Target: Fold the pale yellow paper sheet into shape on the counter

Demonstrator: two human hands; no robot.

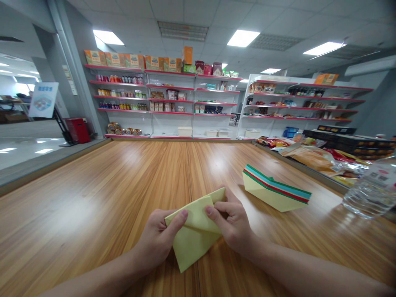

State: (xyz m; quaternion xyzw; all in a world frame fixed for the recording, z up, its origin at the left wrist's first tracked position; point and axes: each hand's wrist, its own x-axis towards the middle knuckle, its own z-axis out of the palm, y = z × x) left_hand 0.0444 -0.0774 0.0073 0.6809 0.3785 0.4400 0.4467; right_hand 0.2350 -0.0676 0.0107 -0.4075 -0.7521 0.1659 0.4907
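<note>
At lower centre, left hand [161, 233] and right hand [233, 222] are pinching a pale-yellow folded paper sheet [196, 243] by its layered upper edge over a brown wood-grain table [93, 206], the paper probably light, easily creased, best held at those folds.

The head view looks forward and down, left hand [159, 235] and right hand [235, 222] near, shelves [170, 128] far.

We see plain pale yellow on the folded paper [198, 239]; pale yellow with green, light blue, white and red stripes on the paper boat [276, 192]; streaked brown wood grain on the tabletop [123, 177]; white, edged red, on the shelving [170, 125].
</note>
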